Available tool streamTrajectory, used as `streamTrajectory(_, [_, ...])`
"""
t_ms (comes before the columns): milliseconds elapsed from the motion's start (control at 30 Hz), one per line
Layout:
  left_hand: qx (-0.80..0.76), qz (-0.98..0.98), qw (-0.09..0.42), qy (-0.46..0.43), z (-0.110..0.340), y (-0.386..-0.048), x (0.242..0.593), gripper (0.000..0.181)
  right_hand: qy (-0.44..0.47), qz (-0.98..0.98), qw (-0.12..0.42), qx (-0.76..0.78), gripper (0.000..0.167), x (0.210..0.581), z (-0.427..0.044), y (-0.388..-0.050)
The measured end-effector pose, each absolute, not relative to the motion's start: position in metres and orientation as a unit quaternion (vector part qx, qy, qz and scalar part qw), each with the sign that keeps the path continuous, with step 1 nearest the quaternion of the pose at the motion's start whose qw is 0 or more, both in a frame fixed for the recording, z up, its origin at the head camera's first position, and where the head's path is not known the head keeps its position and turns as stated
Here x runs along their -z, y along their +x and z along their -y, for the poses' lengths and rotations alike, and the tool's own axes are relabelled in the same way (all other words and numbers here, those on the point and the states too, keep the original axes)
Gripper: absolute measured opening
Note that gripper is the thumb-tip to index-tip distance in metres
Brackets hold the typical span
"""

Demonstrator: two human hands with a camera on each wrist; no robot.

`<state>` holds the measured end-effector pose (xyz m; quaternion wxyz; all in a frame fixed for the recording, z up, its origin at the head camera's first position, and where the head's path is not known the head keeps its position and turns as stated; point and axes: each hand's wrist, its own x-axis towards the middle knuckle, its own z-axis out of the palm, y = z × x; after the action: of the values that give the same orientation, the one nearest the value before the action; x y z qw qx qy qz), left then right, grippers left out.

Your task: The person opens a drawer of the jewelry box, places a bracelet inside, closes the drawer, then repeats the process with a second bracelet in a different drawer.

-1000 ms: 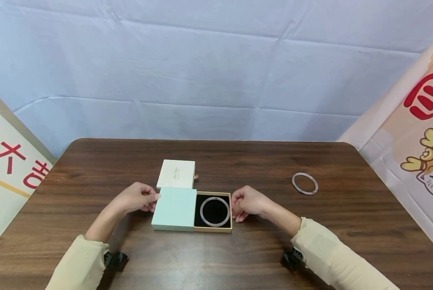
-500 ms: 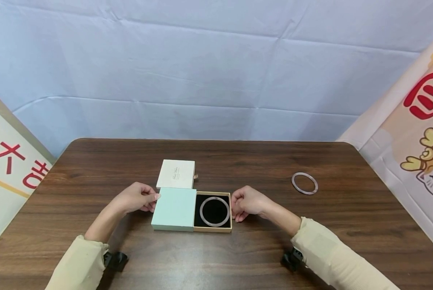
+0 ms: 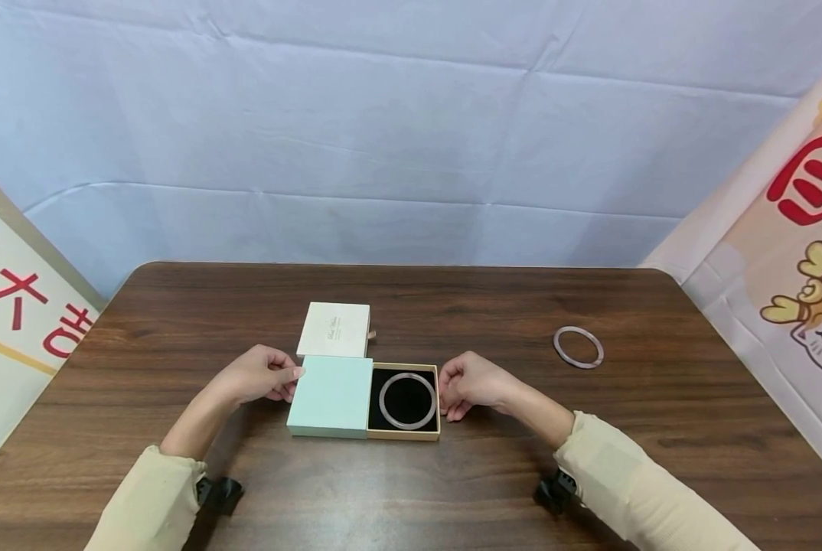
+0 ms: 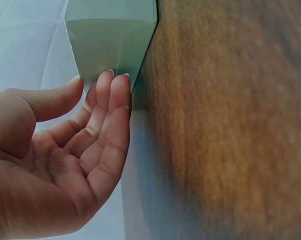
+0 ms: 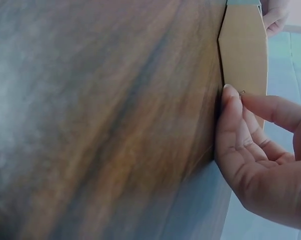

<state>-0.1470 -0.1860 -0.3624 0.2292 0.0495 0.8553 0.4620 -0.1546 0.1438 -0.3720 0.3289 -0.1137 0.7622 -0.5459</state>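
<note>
Mint box (image 3: 331, 396), drawer (image 3: 402, 435) out rightward, bangle (image 3: 381, 401) inside, lies lengthwise across the bench (image 3: 383, 505) — left hand (image 3: 258, 376), fingers relaxed, against its left end; right hand (image 3: 473, 383), thumb and forefinger pinching, at the drawer's right.

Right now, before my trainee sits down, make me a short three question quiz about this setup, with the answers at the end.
1. Multiple choice: what lies in the tray sticking out of the green box?
A) a watch
B) a bracelet
C) a pen

2. True or false: the white box lies farther from the person than the green box.

3. Short answer: which hand is nearer the loose bracelet on the table?

Key: 1. B. 2. True. 3. The right hand.
</note>
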Motion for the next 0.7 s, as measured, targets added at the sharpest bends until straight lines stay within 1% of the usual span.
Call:
streamTrajectory(400, [-0.469,-0.852,0.229,0.051,0.1858,-0.1478,0.3620,0.021,-0.085,-0.755,0.335,0.557,0.012,0.3707,-0.1421,-0.1531])
streamTrajectory(700, [-0.465,-0.854,0.229,0.050,0.1859,-0.1476,0.3618,0.021,-0.057,-0.750,0.329,0.570,0.009,0.3727,-0.1410,-0.1510])
